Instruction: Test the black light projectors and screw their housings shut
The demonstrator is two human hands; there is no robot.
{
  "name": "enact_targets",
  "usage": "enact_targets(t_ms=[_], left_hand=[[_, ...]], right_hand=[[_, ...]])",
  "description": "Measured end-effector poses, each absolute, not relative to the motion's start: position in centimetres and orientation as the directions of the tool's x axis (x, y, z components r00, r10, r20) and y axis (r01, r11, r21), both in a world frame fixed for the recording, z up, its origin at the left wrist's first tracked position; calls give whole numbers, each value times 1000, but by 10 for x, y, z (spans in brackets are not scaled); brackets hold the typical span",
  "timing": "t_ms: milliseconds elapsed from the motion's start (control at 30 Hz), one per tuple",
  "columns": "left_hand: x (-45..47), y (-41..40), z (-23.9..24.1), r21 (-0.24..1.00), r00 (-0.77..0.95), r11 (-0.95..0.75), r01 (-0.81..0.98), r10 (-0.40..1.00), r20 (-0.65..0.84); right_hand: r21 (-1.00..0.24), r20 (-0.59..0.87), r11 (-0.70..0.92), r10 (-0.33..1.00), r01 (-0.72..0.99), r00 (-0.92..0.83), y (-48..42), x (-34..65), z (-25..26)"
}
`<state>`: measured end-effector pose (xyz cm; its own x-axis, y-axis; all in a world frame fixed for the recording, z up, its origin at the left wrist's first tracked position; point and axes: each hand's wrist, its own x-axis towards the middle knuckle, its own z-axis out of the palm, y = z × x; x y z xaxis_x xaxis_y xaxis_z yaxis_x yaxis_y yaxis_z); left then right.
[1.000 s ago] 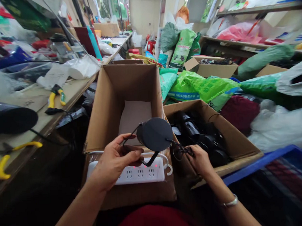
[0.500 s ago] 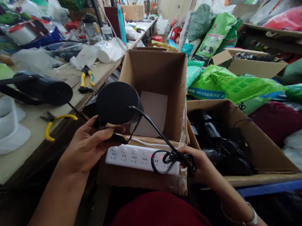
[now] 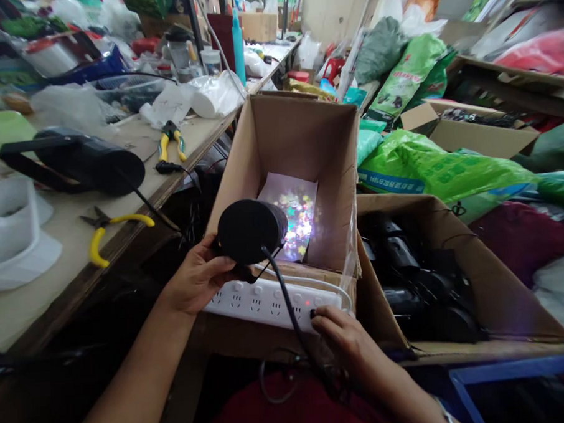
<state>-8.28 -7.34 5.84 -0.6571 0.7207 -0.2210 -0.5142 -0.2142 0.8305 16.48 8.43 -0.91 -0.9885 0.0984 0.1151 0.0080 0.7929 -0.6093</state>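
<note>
My left hand grips a black cylindrical projector light by its bracket, above the near edge of an open cardboard box. Colourful spots of light fall on a white sheet at the bottom of that box. My right hand is closed on a small black plug at the right end of a white power strip; its pins are hidden. From the light, a black cord runs down past the strip, its lower loops blurred near my lap.
On the workbench at left lie yellow-handled pliers, yellow-green pliers, a second black light and a white plastic container. A cardboard box of black lights stands at right, with green bags behind it.
My right hand has gone from holding the coiled cord to pressing the plug at the strip. The coil has dropped lower. Coloured light has appeared on the sheet, and the projector light sits lower.
</note>
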Motion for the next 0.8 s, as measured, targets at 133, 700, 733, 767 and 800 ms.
enact_targets(t_ms=[133,700,733,767,800], left_hand=[[-86,-58,52,801,-613,-235,-551,766,-197],[-81,-35,77,865,-760,-263,-428,623,-186],[-81,-35,78,867,-762,-260,-424,619,-187],[-82,-36,78,870,-761,-254,-423,620,-189],[-82,-37,77,872,-758,-247,-422,624,-190]], right_hand=[[-583,238,813,153,-15,-959,82,168,-33],[-635,385,770,246,-61,-889,79,161,-33],[-628,395,775,247,-64,-885,79,161,-34],[-623,404,779,250,-65,-880,79,161,-34],[-619,409,782,247,-68,-879,80,161,-35]])
